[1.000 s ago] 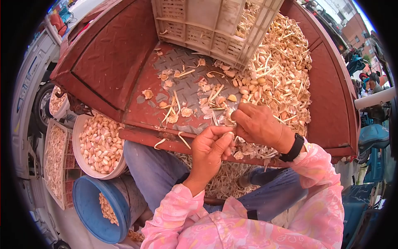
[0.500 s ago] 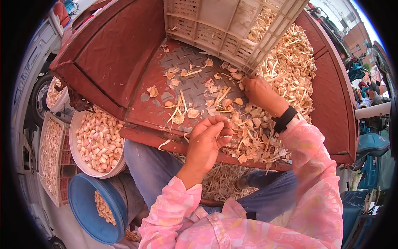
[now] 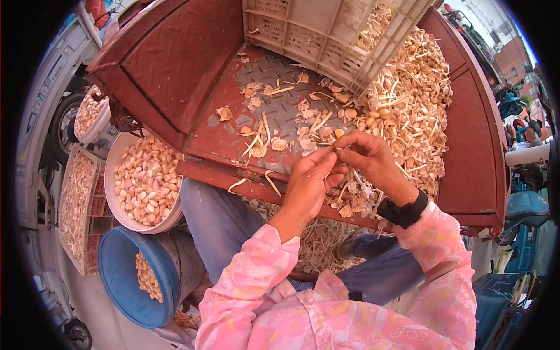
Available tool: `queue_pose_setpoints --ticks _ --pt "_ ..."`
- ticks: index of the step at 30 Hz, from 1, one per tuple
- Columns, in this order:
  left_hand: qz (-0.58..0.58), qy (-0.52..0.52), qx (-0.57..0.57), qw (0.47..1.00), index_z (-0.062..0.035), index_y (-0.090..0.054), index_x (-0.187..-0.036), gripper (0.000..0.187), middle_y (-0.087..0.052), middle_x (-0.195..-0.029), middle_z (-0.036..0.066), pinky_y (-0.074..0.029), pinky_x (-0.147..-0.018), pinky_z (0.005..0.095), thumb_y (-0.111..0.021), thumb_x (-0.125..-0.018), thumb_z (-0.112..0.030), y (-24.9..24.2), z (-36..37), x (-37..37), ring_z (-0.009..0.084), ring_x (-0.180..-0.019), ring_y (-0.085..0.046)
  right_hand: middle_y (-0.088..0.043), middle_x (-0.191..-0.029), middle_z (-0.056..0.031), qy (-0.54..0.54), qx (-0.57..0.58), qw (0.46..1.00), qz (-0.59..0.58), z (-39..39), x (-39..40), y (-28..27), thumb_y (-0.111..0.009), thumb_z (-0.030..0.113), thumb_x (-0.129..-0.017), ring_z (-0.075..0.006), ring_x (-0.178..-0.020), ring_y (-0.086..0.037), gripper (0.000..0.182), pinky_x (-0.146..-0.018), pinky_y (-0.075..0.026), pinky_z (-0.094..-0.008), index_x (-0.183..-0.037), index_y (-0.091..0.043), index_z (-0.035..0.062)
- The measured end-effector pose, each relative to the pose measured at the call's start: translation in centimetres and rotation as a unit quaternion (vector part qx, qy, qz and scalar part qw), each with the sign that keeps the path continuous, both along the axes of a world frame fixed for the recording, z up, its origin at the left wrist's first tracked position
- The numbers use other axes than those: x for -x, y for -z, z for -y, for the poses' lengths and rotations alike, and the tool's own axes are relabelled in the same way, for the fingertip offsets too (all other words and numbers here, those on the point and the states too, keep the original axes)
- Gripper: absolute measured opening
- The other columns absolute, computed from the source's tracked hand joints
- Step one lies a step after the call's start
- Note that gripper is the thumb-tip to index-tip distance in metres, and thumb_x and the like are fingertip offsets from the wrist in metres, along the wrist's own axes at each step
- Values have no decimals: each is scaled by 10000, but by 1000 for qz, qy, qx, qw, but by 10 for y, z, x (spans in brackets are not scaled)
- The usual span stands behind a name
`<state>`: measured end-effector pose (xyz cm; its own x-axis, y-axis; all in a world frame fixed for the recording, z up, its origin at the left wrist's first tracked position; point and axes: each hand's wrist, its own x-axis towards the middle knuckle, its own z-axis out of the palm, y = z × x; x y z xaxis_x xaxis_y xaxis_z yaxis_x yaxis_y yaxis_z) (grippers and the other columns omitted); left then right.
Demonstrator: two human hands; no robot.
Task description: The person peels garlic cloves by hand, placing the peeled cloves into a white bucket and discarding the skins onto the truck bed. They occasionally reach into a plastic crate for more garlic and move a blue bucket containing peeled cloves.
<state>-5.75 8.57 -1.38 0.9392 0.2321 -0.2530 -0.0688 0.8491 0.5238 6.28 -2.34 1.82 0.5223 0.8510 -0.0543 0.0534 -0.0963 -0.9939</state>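
Observation:
My left hand (image 3: 308, 185) and my right hand (image 3: 370, 161) meet over the near edge of the red metal bed (image 3: 219, 166). Their fingertips are pinched together, and whatever is between them is too small to name. Beyond and to the right lies a heap of garlic cloves, skins and stalks (image 3: 417, 105). A pale plastic crate (image 3: 315, 38) stands tilted at the heap's far left side. Loose skins and stalks (image 3: 256, 143) lie scattered on the metal left of my hands.
At the left stand a white bucket of garlic cloves (image 3: 146, 184), a blue bucket (image 3: 125, 291) with some cloves, and a crate of garlic (image 3: 77, 204). Another white bucket (image 3: 90, 116) is near a vehicle wheel. Garlic debris (image 3: 324, 242) lies below the bed's edge.
My right hand has come back from beside the crate, toward me and left, to meet my left hand. My left hand has shifted slightly right. The whole view has shifted a little.

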Motion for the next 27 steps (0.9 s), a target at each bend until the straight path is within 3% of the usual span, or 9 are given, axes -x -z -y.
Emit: queue_pose_setpoints --ticks 5,7,9,16,19,20,23,24,27 --pt "6 22 60 998 28 -556 -1104 227 -621 -911 47 -508 -645 165 -548 -912 -94 11 7 2 87 -762 -607 -581 -768 37 13 48 977 209 13 9 -4 -623 50 -858 -60 -727 -576 85 -648 -458 -199 -942 -638 42" --pt "8 38 63 997 22 -574 -1052 184 -623 -875 32 -507 -634 160 -563 -902 -84 16 10 8 77 -729 -601 -610 -771 13 6 65 997 37 15 14 -15 -635 43 -846 -69 -721 -580 64 -661 -467 -208 -900 -644 10" --pt "10 29 25 999 -8 -590 -994 153 -621 -821 16 -458 -581 152 -596 -889 -119 17 17 16 48 -669 -559 -618 -746 11 -50 94 994 21 20 12 -28 -636 46 -845 -62 -696 -574 52 -638 -463 -212 -874 -637 2" --pt "-13 -76 -55 995 -34 -573 -921 126 -578 -764 6 -357 -503 157 -601 -891 -153 9 33 26 31 -597 -470 -584 -655 -22 33 121 950 287 20 35 -26 -658 55 -804 -52 -548 -497 78 -487 -401 -232 -798 -593 13" --pt "-1 -100 34 994 -34 -546 -946 120 -551 -767 24 -340 -490 150 -565 -910 -146 1 15 36 41 -588 -448 -563 -632 -109 34 185 916 354 19 21 -29 -610 105 -831 -256 -559 -566 115 -534 -429 -361 -769 -565 20" --pt "10 -75 70 995 -34 -543 -951 77 -576 -794 53 -365 -495 158 -529 -905 -93 0 3 41 67 -609 -487 -569 -668 -159 11 216 870 444 17 10 -26 -571 146 -850 -366 -649 -568 164 -580 -434 -423 -751 -543 18" --pt "-49 -63 51 996 -32 -547 -963 98 -601 -842 84 -395 -500 170 -497 -880 -36 -18 -8 43 97 -632 -526 -580 -723 -171 13 236 819 523 3 -25 -14 -560 168 -855 -373 -689 -575 180 -589 -435 -439 -757 -540 18" --pt "-78 -64 34 994 -23 -550 -989 158 -618 -885 106 -413 -496 181 -472 -855 4 -24 -9 42 122 -663 -556 -583 -758 -168 26 173 831 528 -7 -37 -10 -554 143 -845 -373 -690 -583 134 -601 -453 -439 -791 -554 21" --pt "-99 -42 22 994 -16 -553 -1022 161 -598 -860 81 -393 -472 170 -492 -873 -25 -31 -12 38 102 -650 -537 -585 -772 -170 70 148 772 614 -36 -56 2 -549 89 -808 -380 -695 -590 80 -610 -469 -440 -850 -574 26"
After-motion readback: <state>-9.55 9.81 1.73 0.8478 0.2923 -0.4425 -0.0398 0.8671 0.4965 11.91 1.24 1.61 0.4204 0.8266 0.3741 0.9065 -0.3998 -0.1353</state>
